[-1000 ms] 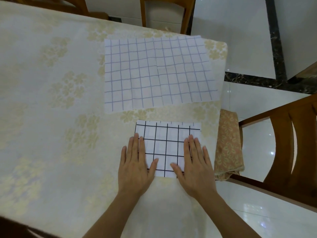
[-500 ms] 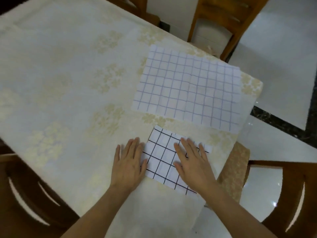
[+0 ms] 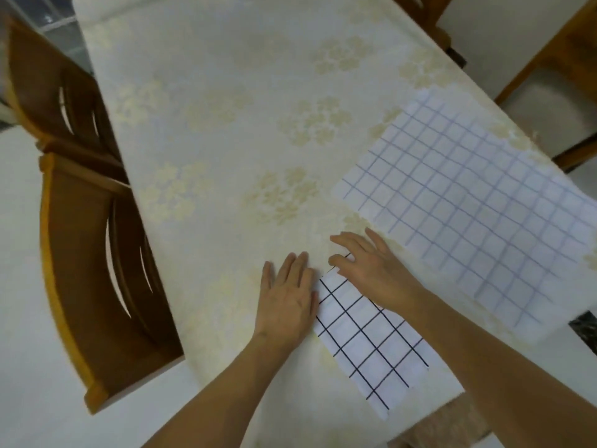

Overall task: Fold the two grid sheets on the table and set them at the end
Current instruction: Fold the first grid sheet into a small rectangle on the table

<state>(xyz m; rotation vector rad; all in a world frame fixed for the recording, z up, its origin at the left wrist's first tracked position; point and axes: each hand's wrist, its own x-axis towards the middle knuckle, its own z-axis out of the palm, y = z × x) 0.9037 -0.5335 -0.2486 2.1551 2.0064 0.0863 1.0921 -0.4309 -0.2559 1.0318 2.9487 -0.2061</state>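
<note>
A small folded sheet with a black grid (image 3: 371, 337) lies near the table's front edge. My left hand (image 3: 287, 295) rests flat, fingers spread, its thumb side touching the sheet's left edge. My right hand (image 3: 371, 266) lies flat with fingers apart on the sheet's far corner. Neither hand grips anything. Beyond them to the right, a larger unfolded sheet with a pale blue grid (image 3: 478, 202) lies spread out, reaching the table's right edge.
The table (image 3: 226, 130) wears a cream cloth with pale gold flowers. Wooden chairs (image 3: 97, 253) stand along the left side. Another chair (image 3: 549, 76) stands at the far right. A patterned seat cushion (image 3: 452, 425) shows below the front edge.
The view has swung to the left, so the sheets now sit at the right. Both hands have slid toward the black-grid sheet's left end, still flat on it.
</note>
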